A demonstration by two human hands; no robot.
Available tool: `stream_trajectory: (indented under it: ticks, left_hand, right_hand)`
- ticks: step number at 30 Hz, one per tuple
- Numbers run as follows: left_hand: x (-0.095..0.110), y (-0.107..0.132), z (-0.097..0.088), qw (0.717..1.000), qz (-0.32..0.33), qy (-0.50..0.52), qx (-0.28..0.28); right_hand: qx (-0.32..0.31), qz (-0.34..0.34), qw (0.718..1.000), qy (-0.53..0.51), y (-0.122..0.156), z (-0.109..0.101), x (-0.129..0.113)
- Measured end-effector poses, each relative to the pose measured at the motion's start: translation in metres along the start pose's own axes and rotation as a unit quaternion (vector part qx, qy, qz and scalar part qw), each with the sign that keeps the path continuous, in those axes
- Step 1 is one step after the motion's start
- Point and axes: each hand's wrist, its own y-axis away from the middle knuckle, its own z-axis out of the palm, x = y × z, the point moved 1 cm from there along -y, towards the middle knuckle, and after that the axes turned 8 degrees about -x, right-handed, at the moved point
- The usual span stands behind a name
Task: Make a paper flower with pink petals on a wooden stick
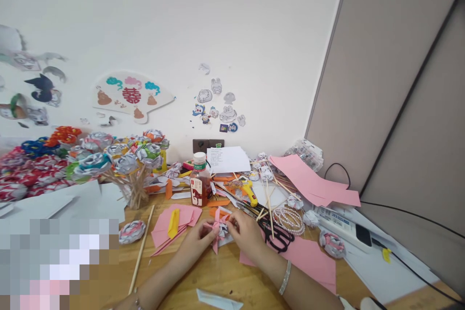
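Between my two hands, low over the wooden table, is a small folded paper flower (218, 228) in pink and white. My left hand (200, 238) pinches its left side, fingers closed on the pink paper. On the other side my right hand (247, 233) grips its edge with thumb and fingertips. Part of the flower is hidden behind the fingers. Left of my hands lies a stack of pink paper sheets (163, 227) with a yellow folded strip (173, 224) on top. Black-handled scissors (279, 240) rest just beyond my right wrist, near pink paper (312, 261).
A drink bottle (198, 184) stands behind my hands, with a yellow glue gun (249, 193) to its right. Paper flowers on sticks (125, 162) crowd the left. A wooden stick (141, 249), pearl strings (290, 220), a power strip (345, 228) and a folded white strip (219, 300) lie around.
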Motion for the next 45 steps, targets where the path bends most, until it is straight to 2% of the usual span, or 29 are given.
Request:
stream_trajectory:
  ticks: [10, 17, 25, 29, 36, 45]
  left_hand:
    - [0.004, 0.002, 0.001, 1.000, -0.003, -0.005, -0.007]
    - [-0.003, 0.001, 0.001, 1.000, -0.013, 0.007, 0.001]
    - [-0.006, 0.000, 0.000, 0.999, 0.016, 0.037, 0.033]
    - [-0.001, 0.001, -0.001, 1.000, 0.013, 0.006, 0.023]
    - [0.008, 0.004, -0.003, 0.998, -0.020, -0.022, 0.052]
    - [0.006, 0.004, -0.004, 0.997, -0.018, -0.041, 0.060]
  right_hand:
    - [-0.012, -0.014, 0.999, 0.044, 0.000, 0.003, 0.002]
    - [-0.028, -0.035, 0.997, 0.065, -0.001, 0.003, 0.001]
    - [-0.017, -0.005, 0.995, 0.102, -0.001, 0.002, 0.002]
    - [-0.024, -0.017, 0.994, 0.106, -0.001, 0.003, 0.002]
    - [-0.035, -0.040, 0.990, 0.127, 0.001, 0.002, -0.001]
    - [-0.035, -0.057, 0.985, 0.158, 0.001, 0.002, -0.001]
